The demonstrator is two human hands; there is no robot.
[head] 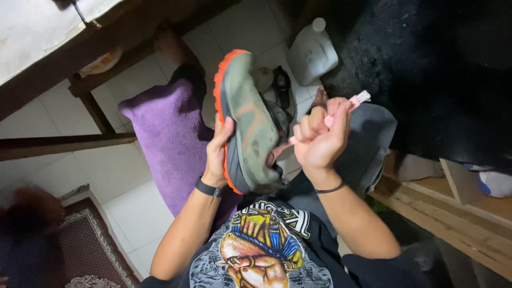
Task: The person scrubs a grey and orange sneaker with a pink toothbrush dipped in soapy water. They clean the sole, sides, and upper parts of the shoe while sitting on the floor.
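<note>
My left hand grips a grey-green sports shoe with an orange sole edge, held up on its side in front of me at the centre of the head view. My right hand is closed around a pink toothbrush, its white bristle end pointing up and to the right, away from the shoe. The brush handle's lower end reaches toward the shoe's side. A dark band sits on my left wrist and a thin black one on my right wrist.
A purple towel lies over my left leg and the white tiled floor. A white plastic jug stands beyond the shoe. Wooden furniture is at the left, a wooden ledge at the right, a patterned rug at lower left.
</note>
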